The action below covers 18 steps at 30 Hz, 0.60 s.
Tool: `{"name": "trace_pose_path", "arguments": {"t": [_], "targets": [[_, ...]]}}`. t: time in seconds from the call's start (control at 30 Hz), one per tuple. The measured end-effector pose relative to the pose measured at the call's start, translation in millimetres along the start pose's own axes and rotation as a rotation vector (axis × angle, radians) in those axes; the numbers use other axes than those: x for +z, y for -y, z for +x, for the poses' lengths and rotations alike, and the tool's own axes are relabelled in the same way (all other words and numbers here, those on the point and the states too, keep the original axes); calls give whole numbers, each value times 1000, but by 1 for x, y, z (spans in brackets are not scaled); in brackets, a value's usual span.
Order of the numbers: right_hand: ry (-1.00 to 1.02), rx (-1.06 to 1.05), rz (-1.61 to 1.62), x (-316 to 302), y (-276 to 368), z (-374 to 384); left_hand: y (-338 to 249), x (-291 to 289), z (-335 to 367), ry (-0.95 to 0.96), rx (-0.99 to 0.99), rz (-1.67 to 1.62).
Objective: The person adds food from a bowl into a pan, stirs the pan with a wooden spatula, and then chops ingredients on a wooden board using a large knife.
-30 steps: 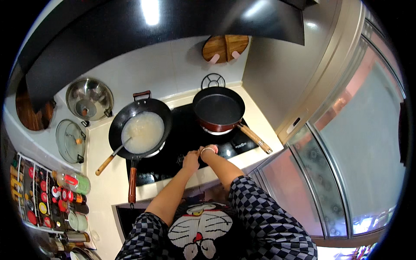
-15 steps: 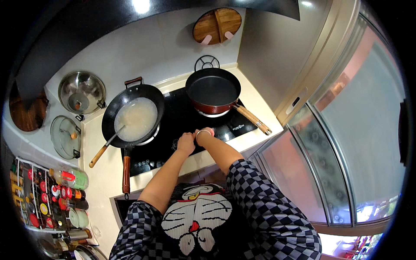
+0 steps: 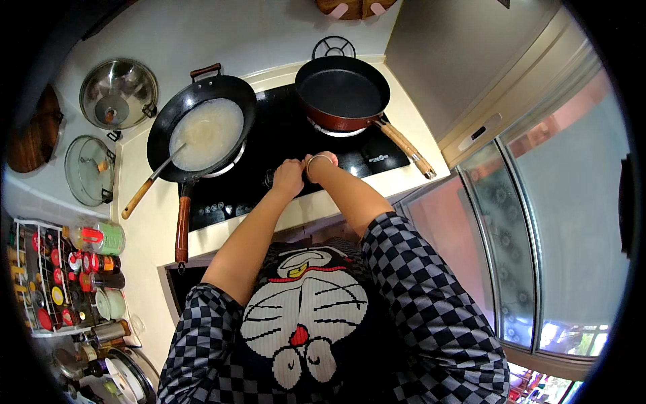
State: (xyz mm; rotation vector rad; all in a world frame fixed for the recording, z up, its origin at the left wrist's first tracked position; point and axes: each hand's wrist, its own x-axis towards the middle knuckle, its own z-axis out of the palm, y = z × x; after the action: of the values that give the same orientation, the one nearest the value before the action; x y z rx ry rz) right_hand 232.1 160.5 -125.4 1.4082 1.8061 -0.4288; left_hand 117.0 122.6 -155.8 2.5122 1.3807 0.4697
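Side by side at the front middle of the black hob, my left hand (image 3: 289,176) and my right hand (image 3: 321,165) rest close together with curled fingers. The backs of the hands hide what the fingertips grip, if anything. A bracelet circles my right wrist. Just left of my left hand is a dark round burner control (image 3: 270,177). On the left burner stands a black wok (image 3: 161,135) holding cloudy whitish liquid (image 3: 208,131); a wooden-handled ladle (image 3: 139,196) leans in it. The right burner carries a deep dark-red frying pan (image 3: 340,120) with nothing visible inside.
The wok's brown handle (image 3: 182,232) and the pan's pale handle (image 3: 407,148) reach past the front of the hob (image 3: 269,121). Two lids (image 3: 118,81) hang on the left wall. Several seasoning bottles (image 3: 87,262) fill a rack at left. Sliding glass doors (image 3: 572,202) stand at right.
The view has tilted downward, so hob, wok and pan sit higher in the picture. My hands keep their place at the front of the hob, fingers still curled.
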Motion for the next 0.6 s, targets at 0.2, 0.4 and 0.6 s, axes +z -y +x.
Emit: {"name": "trace_pose_path", "arguments": {"t": [0.2, 0.4, 0.6], "targets": [[0, 20, 15, -4, 5, -13, -1, -2, -5, 62, -42, 15], [-41, 36, 18, -3, 4, -11, -3, -7, -3, 52, -26, 19], [1, 51, 25, -1, 3, 1, -3, -4, -2, 51, -17, 45]]}}
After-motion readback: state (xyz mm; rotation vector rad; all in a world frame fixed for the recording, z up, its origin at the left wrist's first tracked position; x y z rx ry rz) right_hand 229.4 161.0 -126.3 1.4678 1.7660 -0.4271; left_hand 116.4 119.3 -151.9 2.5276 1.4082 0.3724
